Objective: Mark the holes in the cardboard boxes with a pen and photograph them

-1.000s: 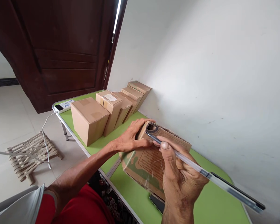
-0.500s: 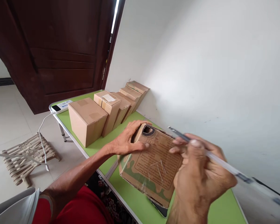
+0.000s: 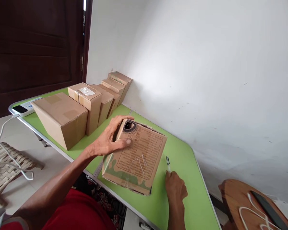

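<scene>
My left hand (image 3: 112, 139) is wrapped around the upper left side of a cardboard box (image 3: 140, 150), its thumb lying on the printed face. The box is tilted, with green camouflage print along its lower edge and several pale scratches. Near its top left corner is a hole (image 3: 128, 125) ringed with dark scribbled lines. To the right of the box, low over the table, my right hand (image 3: 176, 187) is closed on a slim pen (image 3: 167, 163), whose dark end points away from me. Most of the pen is hidden in the fingers.
A row of cardboard boxes (image 3: 62, 110) stands on the green folding table (image 3: 192, 195) at the left. Beside them lies a white power strip (image 3: 26, 107) with a cord. A woven stool (image 3: 7, 172) is at lower left, and a round wooden stool (image 3: 237, 198) with cables at right.
My right hand has moved down and away from the box toward the tabletop, still holding the pen. The view has turned right, while my left hand keeps its hold on the box.
</scene>
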A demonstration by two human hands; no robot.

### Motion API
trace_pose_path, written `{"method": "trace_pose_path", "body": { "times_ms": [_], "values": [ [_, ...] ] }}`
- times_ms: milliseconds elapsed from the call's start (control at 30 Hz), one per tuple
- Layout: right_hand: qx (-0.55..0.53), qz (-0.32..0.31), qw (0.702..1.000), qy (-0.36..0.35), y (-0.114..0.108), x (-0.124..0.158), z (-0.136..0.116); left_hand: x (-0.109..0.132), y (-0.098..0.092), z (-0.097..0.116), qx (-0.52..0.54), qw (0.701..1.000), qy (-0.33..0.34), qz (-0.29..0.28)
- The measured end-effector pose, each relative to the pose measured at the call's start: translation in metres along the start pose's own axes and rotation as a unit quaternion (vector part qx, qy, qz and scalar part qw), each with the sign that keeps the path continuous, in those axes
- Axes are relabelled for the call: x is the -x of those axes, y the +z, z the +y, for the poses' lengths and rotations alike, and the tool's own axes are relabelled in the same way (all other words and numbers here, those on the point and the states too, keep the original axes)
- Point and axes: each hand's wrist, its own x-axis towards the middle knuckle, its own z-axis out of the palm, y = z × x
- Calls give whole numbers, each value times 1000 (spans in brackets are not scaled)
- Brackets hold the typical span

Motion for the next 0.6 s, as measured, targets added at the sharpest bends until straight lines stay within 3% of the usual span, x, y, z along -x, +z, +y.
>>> {"method": "trace_pose_path", "body": {
  "times_ms": [133, 233, 400, 600],
  "values": [
    [68, -16, 997, -32, 6, 18, 12, -1, 1, 0, -5, 1000, 5, 7],
    [81, 1, 994, -67, 10, 37, 6, -1, 1, 0, 1, 1000, 2, 6],
    [55, -22, 992, -110, 37, 74, -11, -1, 2, 3, 1, 1000, 3, 11],
    [-18, -47, 989, -138, 38, 64, -12, 1, 2, 3, 8, 1000, -7, 12]
  ]
}}
